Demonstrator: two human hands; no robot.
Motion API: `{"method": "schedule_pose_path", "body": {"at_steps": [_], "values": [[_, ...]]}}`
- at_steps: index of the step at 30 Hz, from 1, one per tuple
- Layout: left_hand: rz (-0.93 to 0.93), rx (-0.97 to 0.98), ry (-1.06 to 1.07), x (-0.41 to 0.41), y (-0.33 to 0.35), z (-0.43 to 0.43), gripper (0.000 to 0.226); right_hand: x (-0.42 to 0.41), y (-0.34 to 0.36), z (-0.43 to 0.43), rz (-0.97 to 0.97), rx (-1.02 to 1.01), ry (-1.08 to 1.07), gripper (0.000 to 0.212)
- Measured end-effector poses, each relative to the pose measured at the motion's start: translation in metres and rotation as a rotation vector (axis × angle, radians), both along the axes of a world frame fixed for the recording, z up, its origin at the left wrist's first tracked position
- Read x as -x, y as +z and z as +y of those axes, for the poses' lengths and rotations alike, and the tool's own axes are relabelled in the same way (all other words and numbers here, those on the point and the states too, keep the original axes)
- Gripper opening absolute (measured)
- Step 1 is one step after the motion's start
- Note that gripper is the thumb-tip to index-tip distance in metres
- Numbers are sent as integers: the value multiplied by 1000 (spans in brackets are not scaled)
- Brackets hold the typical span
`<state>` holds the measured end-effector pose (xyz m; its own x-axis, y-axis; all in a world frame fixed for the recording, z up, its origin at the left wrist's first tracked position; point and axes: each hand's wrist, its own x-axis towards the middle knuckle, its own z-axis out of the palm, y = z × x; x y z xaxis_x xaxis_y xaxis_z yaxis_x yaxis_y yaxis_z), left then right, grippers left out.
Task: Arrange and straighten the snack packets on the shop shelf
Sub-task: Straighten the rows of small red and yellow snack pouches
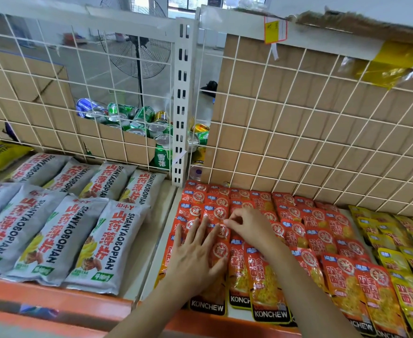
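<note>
Operator: What is in front of me? Start with the big things, please.

Observer: You stand at a shelf [54, 297] with an orange front edge. Behind it rises a white wire grid [310, 132], and brown cardboard [273, 93] stands behind most of the grid. A white slotted post [182, 106] divides the shelf into a left bay and a right bay.

Operator: And the packets?

Observer: In the left bay lie the large grey packets [42, 230], in two overlapping rows, each a little slanted. In the right bay you have the red packets [322, 230] – many small ones, overlapping like roof tiles from the grid down to the front edge. Just beside them, at the far right, are the yellow packets [400, 242], laid in the same way. Through a gap in the cardboard you can see green, blue and gold cans [140, 118] behind the grid.

Operator: Where are my hands?

Observer: Both are on the left part of the red packets, near the post. Your left hand [195, 259] lies flat, palm down, with its fingers [199, 236] straight and spread. It presses on the packets and grips nothing. Your right hand [251, 228] is just behind it and a little to the right. Its fingers are curled, and the thumb and forefinger [232, 222] meet at the top edge of one of the red packets – it looks like a pinch on that edge.
</note>
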<state>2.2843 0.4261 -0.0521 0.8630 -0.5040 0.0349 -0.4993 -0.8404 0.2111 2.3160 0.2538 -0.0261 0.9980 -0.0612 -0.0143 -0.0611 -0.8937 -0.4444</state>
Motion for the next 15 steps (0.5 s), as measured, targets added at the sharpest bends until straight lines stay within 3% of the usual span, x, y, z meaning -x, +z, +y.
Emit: {"method": "schedule_pose_path", "body": {"at_steps": [10, 15], "values": [[-21, 15, 10, -2, -4, 1, 70, -3, -6, 7, -5, -71, -64, 19], [-26, 4, -12, -2, -2, 1, 81, -3, -7, 6, -22, -89, -57, 21]]}}
